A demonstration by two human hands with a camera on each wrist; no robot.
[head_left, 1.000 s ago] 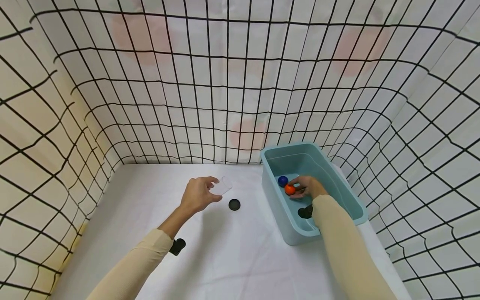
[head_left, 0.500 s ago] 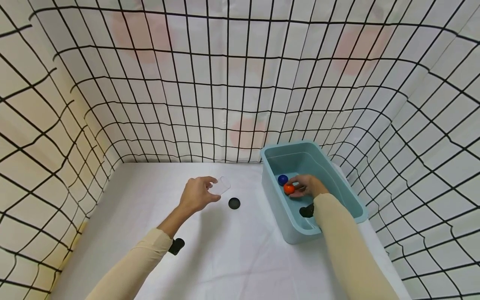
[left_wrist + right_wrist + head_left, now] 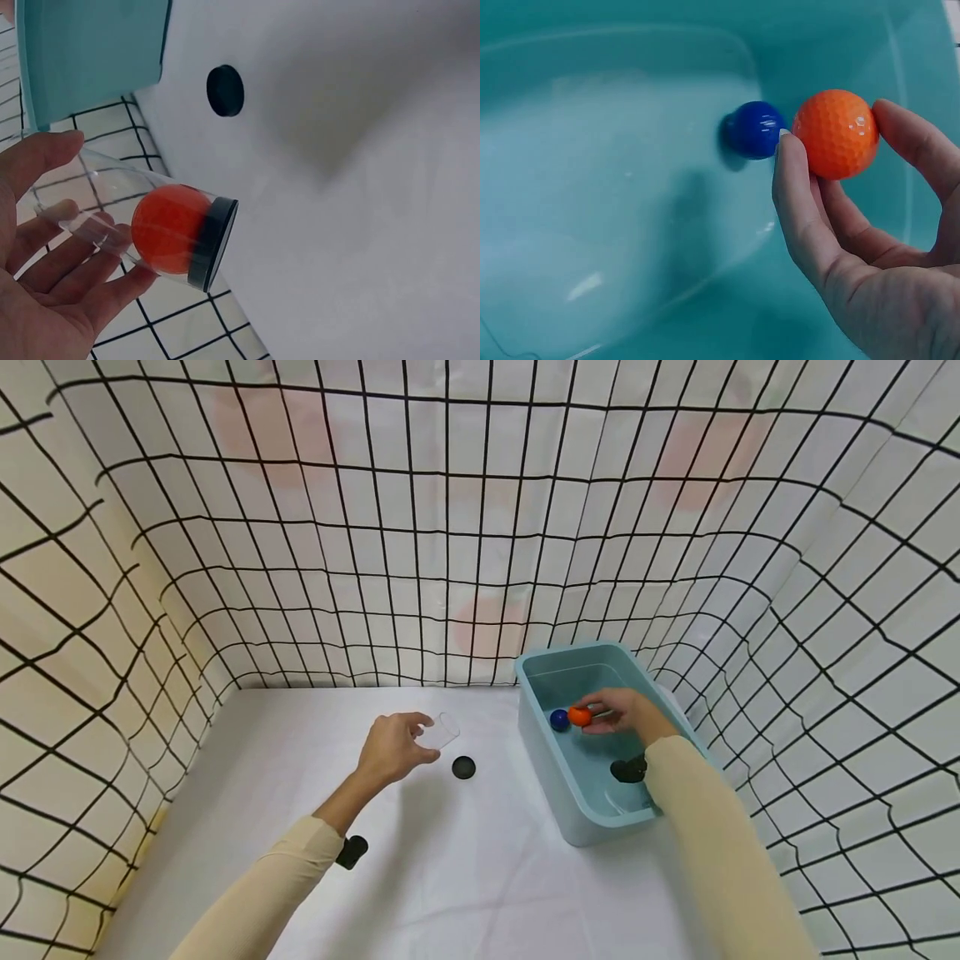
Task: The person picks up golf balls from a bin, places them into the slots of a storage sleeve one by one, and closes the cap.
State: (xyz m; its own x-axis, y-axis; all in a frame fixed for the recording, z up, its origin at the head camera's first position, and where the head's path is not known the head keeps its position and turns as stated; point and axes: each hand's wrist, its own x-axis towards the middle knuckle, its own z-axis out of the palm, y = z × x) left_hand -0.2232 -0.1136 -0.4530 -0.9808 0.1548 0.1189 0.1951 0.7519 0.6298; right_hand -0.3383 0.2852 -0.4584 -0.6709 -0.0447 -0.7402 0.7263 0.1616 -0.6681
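One beige sleeve (image 3: pixel 262 881) is seen at the lower left, a small black device (image 3: pixel 352 852) set beside its cuff. Above it, a clear tube (image 3: pixel 112 195) is gripped by the left hand (image 3: pixel 393 749), the thumb laid along one side and the fingers curved round the other. The tube is held over a white-clothed table (image 3: pixel 487 877). One end of it is covered by a black cap (image 3: pixel 212 244), a red-orange ball (image 3: pixel 169 229) being lodged inside next to that cap; the other end is pointed to the right. Farther right, a loose black disc (image 3: pixel 463 767) is laid on the cloth, apart from both hands. Next, a teal bin (image 3: pixel 592 187) is stood near the black mesh (image 3: pixel 447 532). Within it a blue ball (image 3: pixel 756 130) is rested on the floor. Just beside, an orange dimpled ball (image 3: pixel 835 135) is pinched between the thumb and fingers of the right hand (image 3: pixel 613 712), inside the bin; whether these two balls are touching cannot be told. Below that wrist a second black device (image 3: pixel 627 769) is partly shown.
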